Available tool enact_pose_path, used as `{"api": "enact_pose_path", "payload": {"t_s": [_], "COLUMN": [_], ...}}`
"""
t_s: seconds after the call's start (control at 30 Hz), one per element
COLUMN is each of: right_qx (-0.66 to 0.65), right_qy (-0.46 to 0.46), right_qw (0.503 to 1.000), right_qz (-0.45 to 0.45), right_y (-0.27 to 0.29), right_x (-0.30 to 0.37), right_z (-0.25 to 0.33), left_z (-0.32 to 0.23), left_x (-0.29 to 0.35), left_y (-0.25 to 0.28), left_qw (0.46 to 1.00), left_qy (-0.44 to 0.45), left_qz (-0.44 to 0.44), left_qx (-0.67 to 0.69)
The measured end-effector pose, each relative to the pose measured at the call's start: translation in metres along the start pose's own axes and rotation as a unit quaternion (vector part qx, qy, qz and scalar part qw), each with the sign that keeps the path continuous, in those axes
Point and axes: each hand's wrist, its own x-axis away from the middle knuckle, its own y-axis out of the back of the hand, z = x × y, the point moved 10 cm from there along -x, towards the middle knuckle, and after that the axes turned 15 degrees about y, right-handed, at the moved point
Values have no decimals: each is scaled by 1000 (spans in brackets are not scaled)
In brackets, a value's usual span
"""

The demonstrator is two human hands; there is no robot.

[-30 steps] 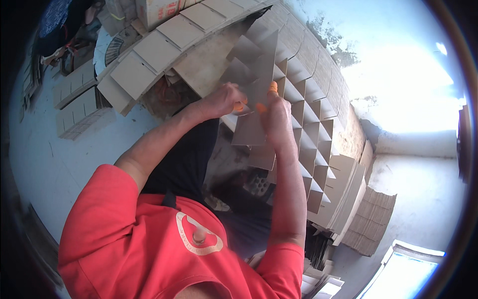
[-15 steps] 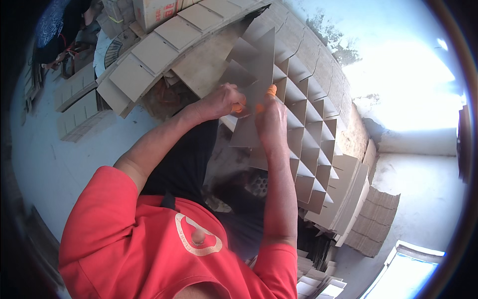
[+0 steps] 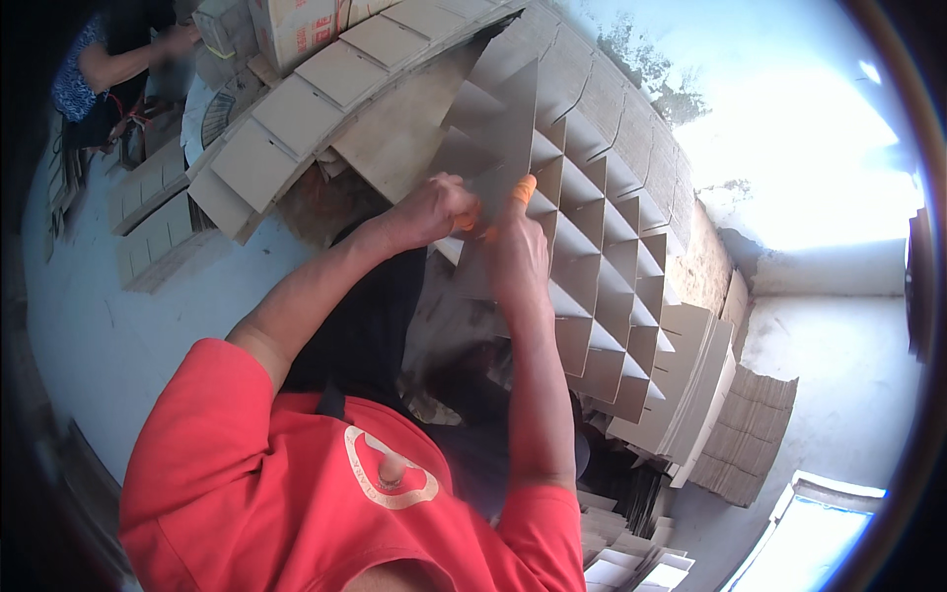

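A brown cardboard divider grid [image 3: 617, 259] with open diamond-shaped cells stands slanted in front of me. Along its left side rises a broad cardboard strip [image 3: 521, 123]. My right hand [image 3: 520, 252] is closed on this strip, its orange-covered thumb lying against the board. Beside it, my left hand [image 3: 441, 209] is curled shut at the strip's left side, with orange covers on the fingers. Its fingertips are partly hidden, but they appear to pinch the same strip. The lower part of the strip lies behind my right hand and forearm.
A curved row of overlapping cardboard pieces [image 3: 296, 109] runs along the upper left. Stacked slotted sheets [image 3: 671, 380] stand at the right, near a corrugated bundle [image 3: 745, 434]. A printed carton [image 3: 296, 30] sits at the back. Another person's arm [image 3: 128, 64] shows at the upper left.
Both hands have shifted slightly, the right one left and a little down, with the strip's near end moving along. The other person's arm has come into view, reaching toward the stacked cardboard.
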Motion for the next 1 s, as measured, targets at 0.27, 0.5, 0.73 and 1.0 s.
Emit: {"api": "enact_pose_path", "payload": {"t_s": [0.27,0.5,0.73,1.0], "right_qx": [0,-142,-76,-51], "right_qy": [-26,-6,-56,-40], "right_qw": [1000,989,995,997], "right_qz": [13,-42,31,43], "right_y": [-2,14,-3,-1], "right_x": [17,-1,-1,0], "right_z": [-6,-20,-24,-12], "left_z": [0,7,1,1], "left_x": [0,-4,-2,-6], "left_y": [4,3,2,1], "left_qw": [1000,1000,1000,1000], "left_qy": [11,5,-9,-10], "left_qz": [4,-15,-18,-20], "left_qx": [23,17,7,22]}}
